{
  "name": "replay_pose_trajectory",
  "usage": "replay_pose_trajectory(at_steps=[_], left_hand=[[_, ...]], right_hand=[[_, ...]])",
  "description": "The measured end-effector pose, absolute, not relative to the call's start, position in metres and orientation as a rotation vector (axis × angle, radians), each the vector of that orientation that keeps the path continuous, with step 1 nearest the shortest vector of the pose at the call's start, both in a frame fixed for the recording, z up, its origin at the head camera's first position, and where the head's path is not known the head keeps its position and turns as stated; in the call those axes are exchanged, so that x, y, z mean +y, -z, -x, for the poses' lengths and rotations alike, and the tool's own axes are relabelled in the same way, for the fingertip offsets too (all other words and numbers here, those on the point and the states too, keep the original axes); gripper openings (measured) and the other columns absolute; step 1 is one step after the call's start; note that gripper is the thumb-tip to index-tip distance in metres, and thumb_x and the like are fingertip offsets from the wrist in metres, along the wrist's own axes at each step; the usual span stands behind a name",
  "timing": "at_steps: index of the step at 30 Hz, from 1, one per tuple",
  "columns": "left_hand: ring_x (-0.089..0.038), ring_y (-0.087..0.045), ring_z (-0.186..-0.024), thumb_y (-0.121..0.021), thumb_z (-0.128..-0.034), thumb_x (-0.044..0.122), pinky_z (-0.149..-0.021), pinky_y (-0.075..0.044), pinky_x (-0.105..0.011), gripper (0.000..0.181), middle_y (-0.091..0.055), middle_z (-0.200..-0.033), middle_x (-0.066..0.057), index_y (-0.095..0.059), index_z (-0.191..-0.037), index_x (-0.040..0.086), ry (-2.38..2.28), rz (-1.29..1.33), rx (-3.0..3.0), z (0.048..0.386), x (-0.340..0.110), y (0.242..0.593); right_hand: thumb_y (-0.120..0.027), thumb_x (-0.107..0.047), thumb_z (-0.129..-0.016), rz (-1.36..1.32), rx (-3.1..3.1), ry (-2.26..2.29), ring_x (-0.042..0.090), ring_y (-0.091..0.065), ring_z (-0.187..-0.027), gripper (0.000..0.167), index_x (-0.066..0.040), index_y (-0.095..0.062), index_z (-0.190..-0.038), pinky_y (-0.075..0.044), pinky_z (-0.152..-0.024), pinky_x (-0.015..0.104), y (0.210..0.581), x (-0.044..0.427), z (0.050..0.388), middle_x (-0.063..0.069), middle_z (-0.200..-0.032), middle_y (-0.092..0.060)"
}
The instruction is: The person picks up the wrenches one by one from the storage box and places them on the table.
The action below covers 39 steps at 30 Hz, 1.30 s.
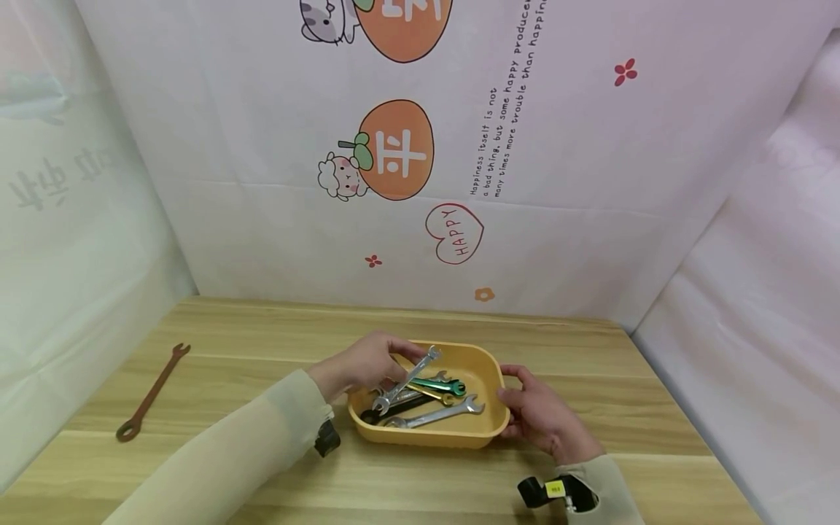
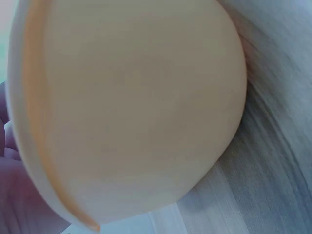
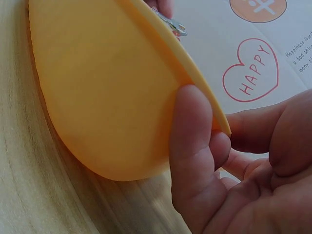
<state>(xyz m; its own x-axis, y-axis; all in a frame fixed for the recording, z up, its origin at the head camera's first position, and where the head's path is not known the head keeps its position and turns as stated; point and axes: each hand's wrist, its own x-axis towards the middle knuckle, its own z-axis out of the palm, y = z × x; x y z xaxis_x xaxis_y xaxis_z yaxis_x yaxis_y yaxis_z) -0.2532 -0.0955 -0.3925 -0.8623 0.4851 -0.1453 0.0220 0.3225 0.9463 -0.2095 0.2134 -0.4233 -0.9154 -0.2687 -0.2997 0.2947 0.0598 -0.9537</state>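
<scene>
Nearest, bottom edge of head view: bare light wood table [image 1: 394, 488], then right sleeve [image 1: 607, 492] at lower right with a black wrist mount [image 1: 534, 493] carrying a yellow label. Left sleeve [image 1: 243, 445] comes in from lower left, second black mount [image 1: 327, 439] under its cuff.

Lower centre: yellow tray [image 1: 429, 437] sitting on the table. Right hand [image 1: 545, 417] grips its right end; right wrist view shows digits on both sides of the rim, pinching it. Left hand [image 1: 370, 361] is at the tray's left end, fingers bent over the contents, pinching a silver wrench [image 1: 408, 383] that lies slantwise above the pile, upper end toward the far rim. Exact finger contact partly hidden. Left wrist view is mostly tray outer wall, part of the hand at left edge, so no help on the grip.

In tray, near to far: another silver wrench [image 1: 442, 415] along the near side, open jaw to the right; black tool [image 1: 370, 416] left of it, mostly covered; gold wrench [image 1: 448, 399] mid-pile; green wrench [image 1: 453, 387] just beyond. More silver ends underneath, can't count.

Left of frame, well apart from tray: rust-brown wrench [image 1: 154, 394] on the table, ring end nearer, open end away.

Behind, filling upper frame: white printed backdrop [image 1: 558, 255], red "HAPPY" heart [image 1: 455, 233], orange fruit print [image 1: 397, 149] above it.
</scene>
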Motion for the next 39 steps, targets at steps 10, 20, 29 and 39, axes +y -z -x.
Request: replay_pose_trajectory(at_steps=[10,20,29,39], left_hand=[[-0.028,-0.061,-0.087,-0.068,-0.0797,-0.010,-0.070,-0.057,-0.042,0.052,-0.062,-0.118,-0.009,-0.068,-0.127,0.010,-1.687,-0.342,2.116,0.254,-0.107,0.386],[-0.026,-0.059,-0.090,-0.066,-0.0810,-0.012,-0.067,-0.056,-0.033,0.058,-0.057,-0.131,-0.012,-0.060,-0.136,0.005,-1.842,-0.218,2.037,0.257,-0.122,0.379],[-0.021,-0.060,-0.087,-0.064,-0.0798,-0.010,-0.070,-0.055,-0.032,0.061,-0.055,-0.134,-0.013,-0.057,-0.138,0.004,-1.904,-0.112,2.058,0.261,-0.147,0.380],[-0.024,-0.059,-0.093,-0.059,-0.0833,-0.012,-0.076,-0.055,-0.035,0.065,-0.047,-0.144,-0.017,-0.047,-0.146,0.001,-1.911,-0.011,2.104,0.263,-0.183,0.386]], right_hand=[[-0.045,-0.007,-0.104,-0.013,1.948,1.913,0.022,-0.064,-0.062,0.050,-0.008,-0.024,-0.150,-0.055,-0.054,0.034,0.421,0.213,0.208,0.022,-0.087,-0.062],[-0.046,-0.007,-0.104,-0.008,1.954,1.908,0.023,-0.064,-0.063,0.050,-0.007,-0.024,-0.149,-0.056,-0.055,0.034,0.420,0.212,0.208,0.023,-0.088,-0.062],[-0.046,-0.008,-0.103,-0.022,1.961,1.910,0.024,-0.064,-0.065,0.050,-0.008,-0.025,-0.149,-0.056,-0.056,0.035,0.422,0.213,0.209,0.024,-0.089,-0.062],[-0.047,-0.008,-0.104,-0.032,1.956,1.917,0.024,-0.064,-0.065,0.051,-0.009,-0.026,-0.150,-0.056,-0.056,0.035,0.421,0.213,0.209,0.023,-0.088,-0.063]])
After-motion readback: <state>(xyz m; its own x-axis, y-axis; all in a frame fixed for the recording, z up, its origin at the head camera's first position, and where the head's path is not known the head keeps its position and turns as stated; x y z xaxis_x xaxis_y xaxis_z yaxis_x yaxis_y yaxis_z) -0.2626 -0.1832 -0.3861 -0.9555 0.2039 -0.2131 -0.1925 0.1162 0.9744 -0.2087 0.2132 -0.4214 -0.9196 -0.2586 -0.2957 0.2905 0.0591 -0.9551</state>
